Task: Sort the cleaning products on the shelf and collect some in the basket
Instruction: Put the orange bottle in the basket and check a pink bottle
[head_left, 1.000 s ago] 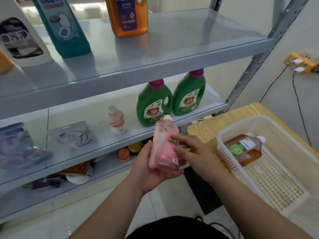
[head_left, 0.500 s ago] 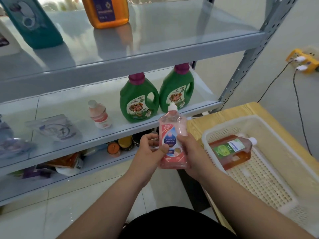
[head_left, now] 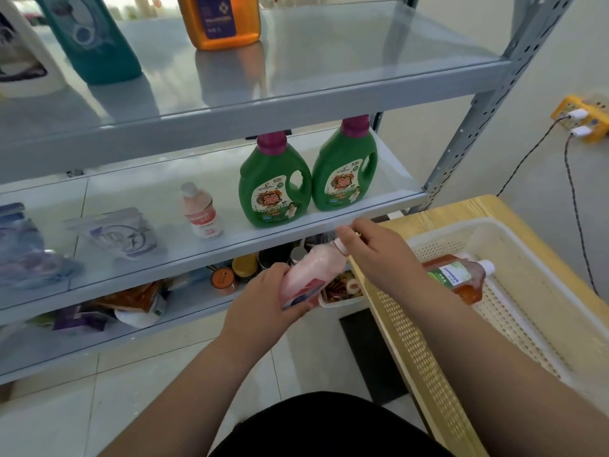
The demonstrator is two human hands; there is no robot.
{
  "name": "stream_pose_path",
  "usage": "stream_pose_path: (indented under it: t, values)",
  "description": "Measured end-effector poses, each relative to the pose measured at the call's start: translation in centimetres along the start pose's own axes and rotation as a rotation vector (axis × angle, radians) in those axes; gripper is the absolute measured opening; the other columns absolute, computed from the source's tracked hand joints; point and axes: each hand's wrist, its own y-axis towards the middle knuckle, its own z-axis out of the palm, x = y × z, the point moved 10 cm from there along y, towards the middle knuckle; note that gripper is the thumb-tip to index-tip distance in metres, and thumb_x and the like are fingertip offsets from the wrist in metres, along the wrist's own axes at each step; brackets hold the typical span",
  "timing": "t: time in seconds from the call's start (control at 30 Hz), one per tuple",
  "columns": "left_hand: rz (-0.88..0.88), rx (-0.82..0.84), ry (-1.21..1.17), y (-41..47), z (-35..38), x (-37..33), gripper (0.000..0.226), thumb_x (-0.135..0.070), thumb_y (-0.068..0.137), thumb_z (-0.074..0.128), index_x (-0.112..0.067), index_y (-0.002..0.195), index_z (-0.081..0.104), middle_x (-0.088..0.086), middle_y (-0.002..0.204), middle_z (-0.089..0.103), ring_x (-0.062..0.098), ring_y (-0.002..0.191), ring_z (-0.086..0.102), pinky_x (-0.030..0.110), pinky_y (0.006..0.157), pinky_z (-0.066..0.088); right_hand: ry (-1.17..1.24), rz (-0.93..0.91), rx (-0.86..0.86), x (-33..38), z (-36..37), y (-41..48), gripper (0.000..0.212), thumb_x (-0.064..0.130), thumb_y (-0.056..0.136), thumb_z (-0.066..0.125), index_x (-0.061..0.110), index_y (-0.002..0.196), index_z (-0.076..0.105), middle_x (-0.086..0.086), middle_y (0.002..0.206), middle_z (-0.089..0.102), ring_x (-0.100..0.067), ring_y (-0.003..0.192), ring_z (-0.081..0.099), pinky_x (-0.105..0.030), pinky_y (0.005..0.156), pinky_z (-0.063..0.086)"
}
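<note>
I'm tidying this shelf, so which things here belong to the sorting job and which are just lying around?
Job: pink bottle in left hand and right hand, basket, brown bottle lying in it, two green jugs.
Lying around: power strip, small tray on the bottom shelf.

The pink bottle (head_left: 311, 273), upright half a second ago, now tilts with its cap (head_left: 341, 246) toward the basket (head_left: 412, 341). The right hand (head_left: 379, 255) has moved from the bottle's side to the cap.

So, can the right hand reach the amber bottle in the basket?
Probably yes: the amber bottle lies uncovered in the basket beside the right hand, though that hand pinches the cap of the pink bottle.
</note>
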Motion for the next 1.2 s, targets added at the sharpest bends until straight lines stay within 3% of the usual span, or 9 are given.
stream_pose_path:
  t: [0.17, 0.3, 0.4, 0.5, 0.6, 0.77, 0.9, 1.07, 1.2]
  values:
    - [0.111, -0.021, 0.168, -1.1, -1.4, 0.0, 0.049, -0.077, 0.072, 0.056, -0.041, 0.104, 0.044, -0.022, 0.083, 0.05, 0.002, 0.066, 0.048, 0.011, 0.052, 0.03, -0.254, 0.027, 0.042, 1.8, 1.6, -0.3, 0.05, 0.062, 0.1, 0.04, 0.021, 0.088, 0.066, 0.003, 0.077, 0.065, -0.013, 0.074, 0.06, -0.034, 0.066, 0.052]
    - [-0.017, 0.251, -0.232, -2.0, -0.7, 2.7, 0.052, -0.071, 0.062, 0.075, -0.055, 0.105, 0.052, -0.023, 0.091, 0.069, -0.002, 0.079, 0.066, 0.015, 0.059, 0.052, -0.165, -0.112, 0.051, 4.7, 2.1, -1.6, 0.045, 0.051, 0.101, 0.042, 0.02, 0.075, 0.061, 0.002, 0.066, 0.06, -0.012, 0.062, 0.056, -0.035, 0.058, 0.046]
    - [-0.085, 0.41, -0.54, -3.7, 0.5, 3.7, 0.054, -0.054, 0.06, 0.088, -0.058, 0.106, 0.059, -0.024, 0.102, 0.073, 0.001, 0.088, 0.072, 0.018, 0.068, 0.058, -0.106, -0.247, 0.155, 7.2, 3.0, -3.0, 0.035, 0.059, 0.092, 0.04, 0.033, 0.074, 0.054, 0.006, 0.07, 0.059, -0.008, 0.065, 0.054, -0.034, 0.06, 0.047]
    - [-0.083, 0.31, -0.53, -4.0, -0.3, 4.5, 0.058, -0.056, 0.06, 0.088, -0.063, 0.107, 0.055, -0.03, 0.105, 0.07, -0.004, 0.091, 0.07, 0.01, 0.067, 0.055, 0.026, -0.228, 0.242, 7.7, 3.1, -3.4, 0.012, 0.055, 0.089, 0.056, 0.044, 0.093, 0.061, 0.023, 0.099, 0.062, 0.001, 0.091, 0.059, -0.024, 0.072, 0.049]
    - [-0.047, 0.191, -0.398, -3.8, -1.8, 5.2, 0.058, -0.062, 0.06, 0.084, -0.066, 0.106, 0.049, -0.039, 0.105, 0.062, -0.012, 0.092, 0.063, 0.005, 0.063, 0.05, 0.109, -0.208, 0.292, 7.3, 2.7, -3.6, 0.025, 0.039, 0.087, 0.071, 0.049, 0.109, 0.065, 0.028, 0.112, 0.061, 0.0, 0.104, 0.06, -0.026, 0.084, 0.054]
    - [0.019, 0.102, -0.282, -3.7, -2.5, 4.6, 0.055, -0.068, 0.063, 0.077, -0.069, 0.107, 0.044, -0.042, 0.11, 0.055, -0.012, 0.1, 0.056, 0.013, 0.069, 0.048, -0.096, -0.146, 0.262, 7.0, 3.0, -3.1, 0.033, 0.069, 0.076, 0.064, 0.04, 0.091, 0.061, 0.018, 0.086, 0.064, 0.0, 0.08, 0.058, -0.025, 0.068, 0.048]
    - [0.028, 0.087, -0.302, -3.8, -2.2, 3.9, 0.055, -0.067, 0.062, 0.076, -0.071, 0.107, 0.044, -0.043, 0.108, 0.056, -0.012, 0.099, 0.056, 0.011, 0.067, 0.043, 0.119, -0.161, 0.408, 7.2, 2.7, -3.6, 0.029, 0.037, 0.08, 0.08, 0.047, 0.104, 0.067, 0.024, 0.108, 0.064, 0.0, 0.102, 0.062, -0.028, 0.083, 0.056]
    - [0.011, 0.097, -0.288, -3.7, -1.2, 3.2, 0.055, -0.069, 0.061, 0.075, -0.071, 0.105, 0.042, -0.043, 0.109, 0.054, -0.011, 0.098, 0.055, 0.018, 0.071, 0.051, -0.055, -0.126, 0.355, 6.1, 2.3, -2.9, 0.022, 0.058, 0.083, 0.072, 0.043, 0.097, 0.065, 0.02, 0.096, 0.063, 0.006, 0.091, 0.057, -0.023, 0.073, 0.046]
    - [-0.015, 0.089, -0.293, -3.7, -0.6, 3.1, 0.056, -0.07, 0.06, 0.074, -0.074, 0.105, 0.04, -0.044, 0.111, 0.053, -0.011, 0.1, 0.055, 0.013, 0.069, 0.047, 0.048, -0.218, 0.382, 6.6, 1.8, -3.1, 0.023, 0.032, 0.086, 0.078, 0.043, 0.105, 0.069, 0.02, 0.11, 0.061, -0.001, 0.106, 0.06, -0.023, 0.083, 0.054]
